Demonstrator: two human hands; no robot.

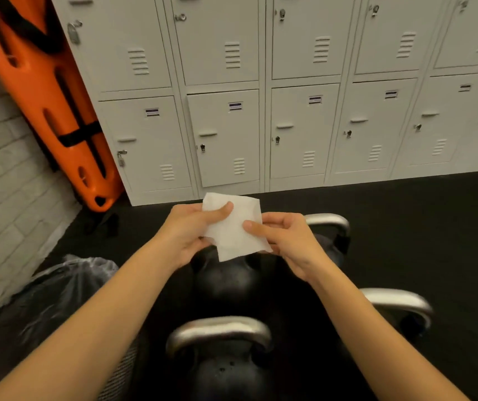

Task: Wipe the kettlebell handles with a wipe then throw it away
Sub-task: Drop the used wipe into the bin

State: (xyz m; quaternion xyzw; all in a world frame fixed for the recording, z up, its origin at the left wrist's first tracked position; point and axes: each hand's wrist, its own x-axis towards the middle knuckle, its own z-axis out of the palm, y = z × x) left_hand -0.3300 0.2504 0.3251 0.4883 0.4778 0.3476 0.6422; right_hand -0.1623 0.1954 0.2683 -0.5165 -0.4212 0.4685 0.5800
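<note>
Above kettlebells | L hand + R hand pinch wipe | prob. unfolded

There is one white wipe, and two hands hold it, the left hand and the right hand. On the dark floor I count three silver kettlebell handles: one near, one at the right and one far. At the left stand one bin with a black bag and one orange board; ten grey locker doors are visible far, in two rows of five.
</note>
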